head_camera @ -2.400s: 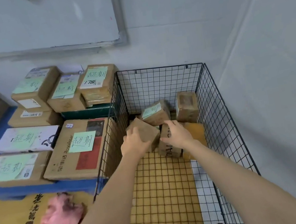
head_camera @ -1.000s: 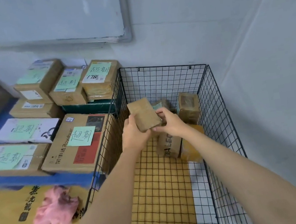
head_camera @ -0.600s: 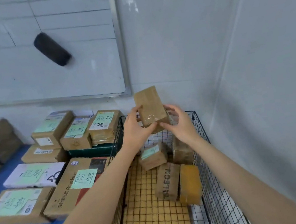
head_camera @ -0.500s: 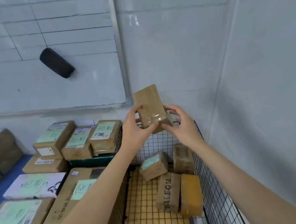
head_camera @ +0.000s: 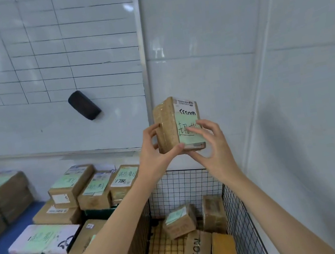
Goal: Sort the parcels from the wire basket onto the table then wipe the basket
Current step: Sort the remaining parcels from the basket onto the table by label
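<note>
A small brown parcel (head_camera: 167,124) with a green handwritten note on its front is held upright at chest height, above the black wire basket (head_camera: 184,183). My left hand (head_camera: 156,161) grips its left side, thumb under the bottom edge. My right hand (head_camera: 213,146) holds the right side, fingers curled over the green note. Several parcels lie in the basket's far end: one with a green note (head_camera: 179,221), a plain one (head_camera: 213,214), a printed carton (head_camera: 198,253) and a yellow one (head_camera: 223,252).
Left of the basket, several labelled parcels (head_camera: 70,186) lie in rows and stacks on the blue table (head_camera: 2,243). A whiteboard (head_camera: 41,59) with a black eraser (head_camera: 84,105) hangs behind them. White tiled walls close in at the back and on the right.
Both hands took the parcel out of the basket and raised it. Since half a second ago it has been turned so its green-noted face shows. The camera has tilted upward.
</note>
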Available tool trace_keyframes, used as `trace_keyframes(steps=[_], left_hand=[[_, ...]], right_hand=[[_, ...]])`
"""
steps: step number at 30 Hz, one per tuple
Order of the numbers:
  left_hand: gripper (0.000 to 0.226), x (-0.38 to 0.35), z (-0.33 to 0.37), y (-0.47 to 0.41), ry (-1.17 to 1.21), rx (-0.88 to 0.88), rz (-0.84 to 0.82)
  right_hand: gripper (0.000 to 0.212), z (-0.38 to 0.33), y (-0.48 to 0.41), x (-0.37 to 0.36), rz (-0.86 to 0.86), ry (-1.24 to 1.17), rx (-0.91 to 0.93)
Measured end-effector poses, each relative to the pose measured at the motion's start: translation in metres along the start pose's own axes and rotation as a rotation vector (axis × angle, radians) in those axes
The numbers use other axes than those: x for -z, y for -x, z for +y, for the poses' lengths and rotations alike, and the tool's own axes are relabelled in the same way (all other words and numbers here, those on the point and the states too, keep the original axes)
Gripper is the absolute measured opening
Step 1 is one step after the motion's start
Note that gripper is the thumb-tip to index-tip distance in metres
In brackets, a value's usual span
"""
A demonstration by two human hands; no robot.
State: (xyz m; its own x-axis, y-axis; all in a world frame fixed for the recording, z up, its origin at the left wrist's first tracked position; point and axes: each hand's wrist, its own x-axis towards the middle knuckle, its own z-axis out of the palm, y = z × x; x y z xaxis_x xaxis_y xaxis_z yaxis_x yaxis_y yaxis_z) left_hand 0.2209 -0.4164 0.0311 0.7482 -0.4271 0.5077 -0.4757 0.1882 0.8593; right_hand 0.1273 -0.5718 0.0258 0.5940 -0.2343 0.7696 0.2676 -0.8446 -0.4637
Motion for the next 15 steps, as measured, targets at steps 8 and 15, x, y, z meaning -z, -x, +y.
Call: trace_keyframes(steps=[8, 15], left_hand=[[0.075, 0.014, 0.006, 0.002, 0.083, -0.029, -0.065], [0.075, 0.032, 0.012, 0.002, 0.008, -0.028, -0.099]], right_hand=[[0.076, -0.006, -0.001, 0.011, -0.020, -0.170, -0.107], [0.077, -0.021, -0.005, 0.009, -0.028, -0.206, -0.084]])
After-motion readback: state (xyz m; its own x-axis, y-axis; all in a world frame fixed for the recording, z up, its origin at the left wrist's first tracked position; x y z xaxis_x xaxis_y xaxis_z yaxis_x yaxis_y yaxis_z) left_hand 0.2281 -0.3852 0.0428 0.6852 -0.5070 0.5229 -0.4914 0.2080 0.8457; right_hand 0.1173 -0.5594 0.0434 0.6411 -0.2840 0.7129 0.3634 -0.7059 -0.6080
